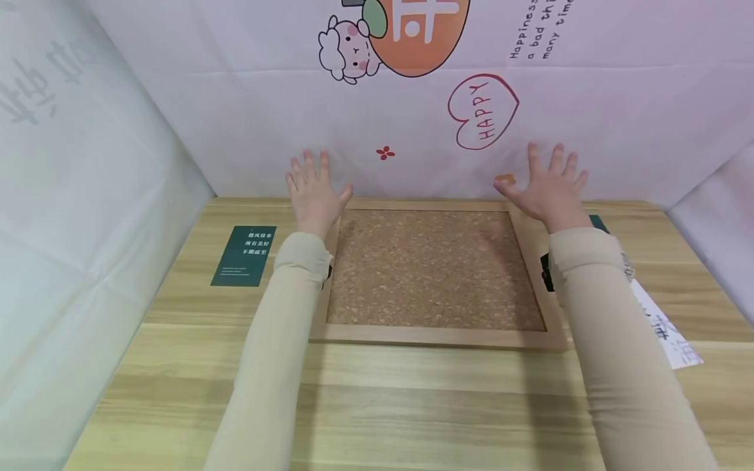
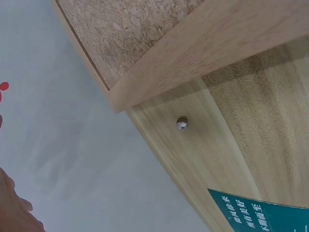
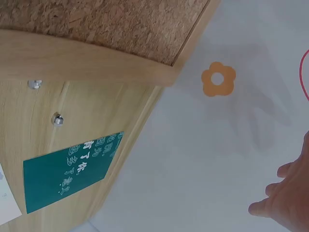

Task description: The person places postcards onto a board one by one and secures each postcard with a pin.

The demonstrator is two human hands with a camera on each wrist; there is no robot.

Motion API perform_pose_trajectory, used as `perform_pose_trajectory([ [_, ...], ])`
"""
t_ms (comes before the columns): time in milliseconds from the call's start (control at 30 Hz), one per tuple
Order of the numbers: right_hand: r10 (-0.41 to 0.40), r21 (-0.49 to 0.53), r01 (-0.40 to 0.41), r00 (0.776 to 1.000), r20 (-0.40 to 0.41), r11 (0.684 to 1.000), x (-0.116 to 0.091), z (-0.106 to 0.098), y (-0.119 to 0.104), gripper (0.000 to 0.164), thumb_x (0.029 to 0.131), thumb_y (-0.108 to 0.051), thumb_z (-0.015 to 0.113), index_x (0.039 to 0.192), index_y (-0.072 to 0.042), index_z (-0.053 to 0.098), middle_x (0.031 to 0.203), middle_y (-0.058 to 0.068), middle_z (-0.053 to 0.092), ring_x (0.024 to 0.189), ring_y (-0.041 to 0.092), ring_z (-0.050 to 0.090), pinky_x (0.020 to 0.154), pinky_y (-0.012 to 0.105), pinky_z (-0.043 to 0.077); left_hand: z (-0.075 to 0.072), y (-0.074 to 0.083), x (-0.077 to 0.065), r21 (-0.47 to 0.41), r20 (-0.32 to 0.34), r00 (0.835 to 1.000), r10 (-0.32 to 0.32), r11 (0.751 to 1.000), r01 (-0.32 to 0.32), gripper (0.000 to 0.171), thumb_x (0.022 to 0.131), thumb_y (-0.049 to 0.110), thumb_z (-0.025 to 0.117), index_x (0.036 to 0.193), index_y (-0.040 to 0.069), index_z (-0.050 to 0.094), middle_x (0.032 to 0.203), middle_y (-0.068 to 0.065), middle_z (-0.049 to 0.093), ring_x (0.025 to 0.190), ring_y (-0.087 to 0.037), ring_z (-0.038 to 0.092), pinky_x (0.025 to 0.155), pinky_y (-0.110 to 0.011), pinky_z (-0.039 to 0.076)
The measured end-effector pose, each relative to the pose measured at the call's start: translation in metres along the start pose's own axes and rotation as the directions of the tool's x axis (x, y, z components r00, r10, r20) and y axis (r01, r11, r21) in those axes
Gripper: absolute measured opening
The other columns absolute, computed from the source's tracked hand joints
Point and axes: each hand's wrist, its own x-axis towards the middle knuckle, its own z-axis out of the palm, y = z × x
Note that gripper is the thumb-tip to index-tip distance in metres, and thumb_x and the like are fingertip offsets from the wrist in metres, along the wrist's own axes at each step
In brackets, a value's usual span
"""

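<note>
My left hand (image 1: 313, 199) is raised with fingers spread, near the far left corner of a cork board (image 1: 436, 268) in a wooden frame (image 1: 436, 335). Opposite it, my right hand (image 1: 554, 193) also has its fingers fanned out, beyond the board's far right corner. Neither hand holds anything. Parts of the left hand (image 2: 17, 208) show at the lower left of the left wrist view, and the right hand (image 3: 292, 193) at the lower right of its own wrist view. The board lies flat on the wooden table (image 1: 412, 405).
A green card (image 1: 244, 256) with white writing lies left of the board; another green card (image 3: 72, 171) and a white paper (image 1: 665, 327) lie right. Small shiny round pieces (image 2: 182, 123) sit by the frame. A white printed cloth (image 1: 235, 111) rises behind the table.
</note>
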Motion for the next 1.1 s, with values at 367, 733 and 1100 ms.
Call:
perform_pose_trajectory([
  [367,-0.02,0.071,0.02,1.0,-0.002,0.997,-0.003,-0.003,0.02,0.108,0.085,-0.08,0.025,0.152,-0.002,-0.01,0.149,0.044,-0.006,0.136,0.063,0.005,0.111,0.07,0.011,0.012,-0.004,-0.001,-0.032,-0.023,0.999,0.032,0.999,-0.033,0.077,0.098,0.051,0.036,0.155,0.015,0.0,0.161,-0.019,0.001,0.149,-0.04,0.004,0.122,-0.05,0.01],
  [733,-0.042,0.132,0.031,0.996,0.084,0.991,-0.01,-0.01,0.066,0.093,0.098,-0.058,0.025,0.144,0.02,0.003,0.141,0.049,0.015,0.129,0.063,0.018,0.107,0.07,0.02,0.029,-0.011,-0.009,-0.073,-0.028,0.993,0.113,0.991,-0.115,0.063,0.099,0.035,0.046,0.151,0.006,0.024,0.156,-0.021,0.024,0.143,-0.04,0.026,0.119,-0.05,0.023],
  [1100,0.01,0.084,-0.026,0.983,0.185,0.996,-0.028,-0.01,0.115,0.093,0.098,-0.058,0.02,0.14,0.024,0.009,0.129,0.051,0.028,0.115,0.063,0.033,0.097,0.071,0.032,0.045,-0.028,-0.013,-0.131,0.045,0.991,0.13,0.984,-0.123,0.057,0.1,0.026,0.047,0.149,0.005,0.028,0.158,-0.021,0.017,0.146,-0.04,0.019,0.121,-0.049,0.02],
])
